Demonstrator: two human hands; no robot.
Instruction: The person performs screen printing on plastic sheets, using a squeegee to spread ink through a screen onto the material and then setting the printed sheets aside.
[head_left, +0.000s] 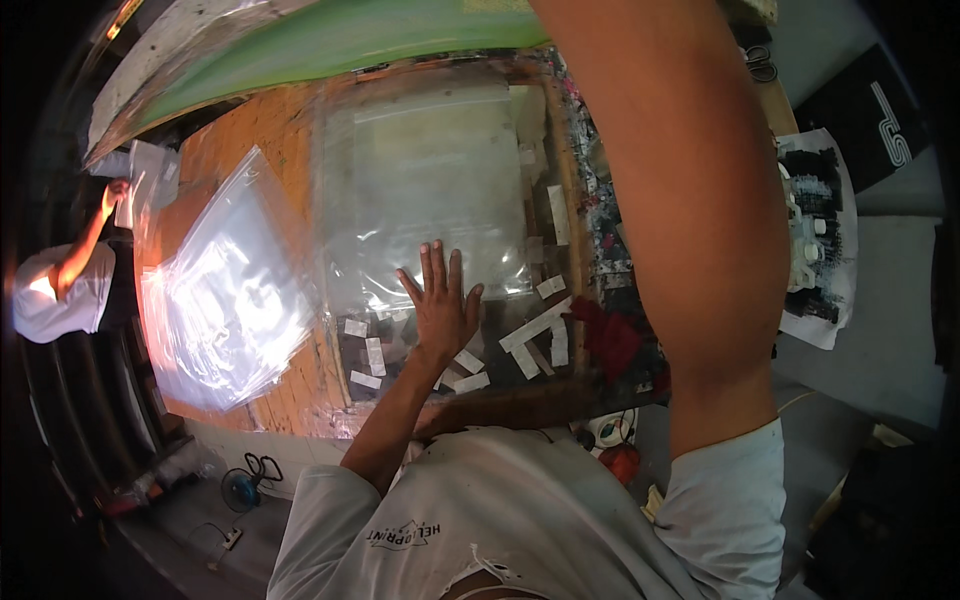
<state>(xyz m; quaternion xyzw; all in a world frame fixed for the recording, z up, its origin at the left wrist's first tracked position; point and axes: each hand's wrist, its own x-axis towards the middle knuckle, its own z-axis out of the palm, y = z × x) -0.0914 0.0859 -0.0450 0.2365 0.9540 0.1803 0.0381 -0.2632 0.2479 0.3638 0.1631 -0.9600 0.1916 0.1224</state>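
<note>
My left hand (440,302) lies flat with its fingers spread on the near edge of a clear plastic bag (440,190). The bag rests on a dark board covered in several short strips of pale tape (535,325). Across the right side my right arm (705,220) reaches up and forward, and its hand is beyond the top of the picture. To the left, a shiny stack of clear plastic bags (235,300) lies on the wooden tabletop (275,125).
A tilted frame with a green sheet (350,45) spans the far side. A crumpled dark red cloth (605,335) lies by the board's right edge. White bottles (805,240) stand on stained paper at the right. Another person (70,285) works at far left; a fan (240,488) sits below.
</note>
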